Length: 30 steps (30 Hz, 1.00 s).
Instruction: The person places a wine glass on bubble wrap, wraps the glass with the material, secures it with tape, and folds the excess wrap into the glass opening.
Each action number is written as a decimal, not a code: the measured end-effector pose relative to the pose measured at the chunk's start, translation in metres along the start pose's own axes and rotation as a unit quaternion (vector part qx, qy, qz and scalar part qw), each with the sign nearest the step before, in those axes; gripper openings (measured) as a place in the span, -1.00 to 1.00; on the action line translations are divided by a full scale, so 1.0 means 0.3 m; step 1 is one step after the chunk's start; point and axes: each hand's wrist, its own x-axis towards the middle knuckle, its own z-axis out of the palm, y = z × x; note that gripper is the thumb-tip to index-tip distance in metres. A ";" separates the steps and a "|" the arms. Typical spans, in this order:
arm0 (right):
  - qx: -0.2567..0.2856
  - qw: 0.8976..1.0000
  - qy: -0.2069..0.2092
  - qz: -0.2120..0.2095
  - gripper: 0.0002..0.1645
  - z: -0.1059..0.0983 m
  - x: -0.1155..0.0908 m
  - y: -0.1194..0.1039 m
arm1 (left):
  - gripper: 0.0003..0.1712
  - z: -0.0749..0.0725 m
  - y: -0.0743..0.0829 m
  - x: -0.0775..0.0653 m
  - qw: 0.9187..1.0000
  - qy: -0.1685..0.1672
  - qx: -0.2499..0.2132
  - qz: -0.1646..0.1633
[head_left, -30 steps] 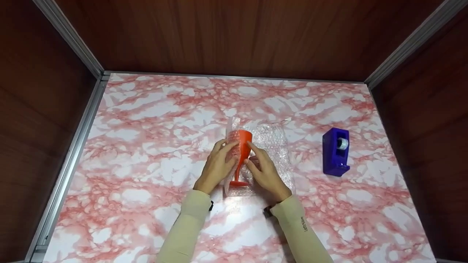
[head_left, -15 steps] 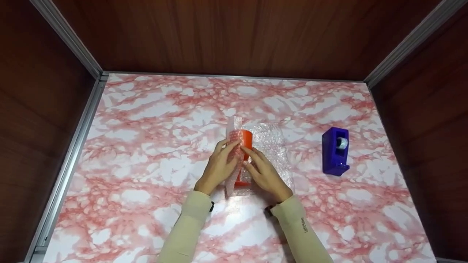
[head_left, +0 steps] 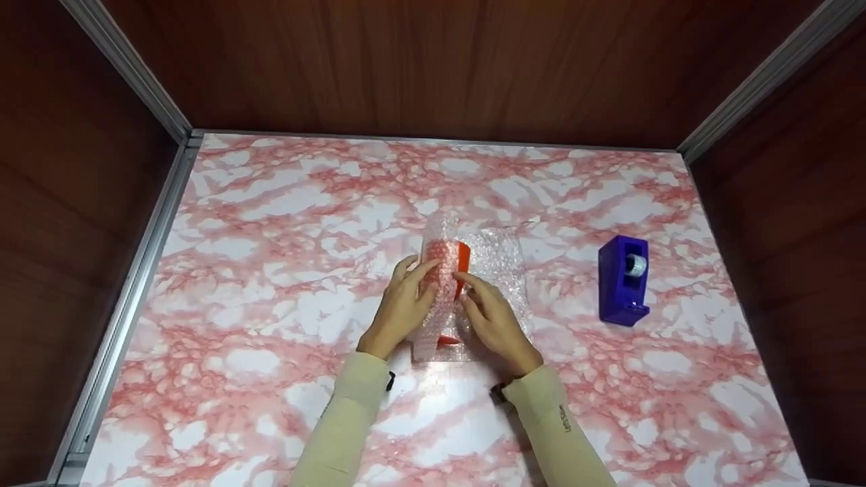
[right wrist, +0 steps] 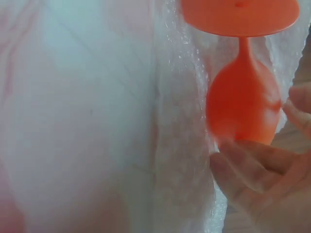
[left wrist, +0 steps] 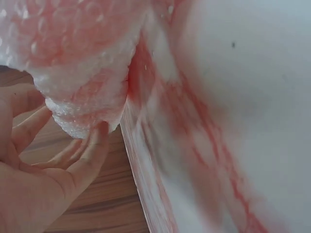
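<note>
An orange goblet (head_left: 463,258) lies on its side on a sheet of bubble wrap (head_left: 499,253), base toward the person. The wrap's left part is folded over it, so only a strip of the bowl and part of the base show bare from above. My left hand (head_left: 400,308) holds the folded wrap, fingers bent around its edge in the left wrist view (left wrist: 80,92). With my right hand (head_left: 497,325) I hold the bowl from the right; the right wrist view shows thumb and fingers on opposite sides of the goblet (right wrist: 240,97).
A blue tape dispenser (head_left: 619,284) with a roll of clear tape stands on the right of the red-and-white marbled table (head_left: 284,257). Dark wood panels (head_left: 433,67) with metal edging enclose the table at the back and both sides.
The left part of the bubble wrap has moved rightward over the goblet, covering more of its bowl, stem and base. Both hands stay near the same place; the right fingertips have shifted slightly.
</note>
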 end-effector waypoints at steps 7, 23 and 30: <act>-0.004 0.999 0.037 -0.027 -0.51 -0.010 -0.005 0.000 | -0.50 0.012 -0.004 -0.003 1.000 -0.021 -0.015 -0.005; 0.042 0.998 -0.006 0.055 -0.50 -0.004 -0.022 -0.009 | -0.52 0.008 0.001 -0.008 1.000 -0.011 -0.006 0.015; 0.048 0.997 0.008 0.057 -0.49 -0.007 -0.026 -0.012 | -0.47 0.013 0.010 -0.004 1.000 -0.019 -0.002 -0.001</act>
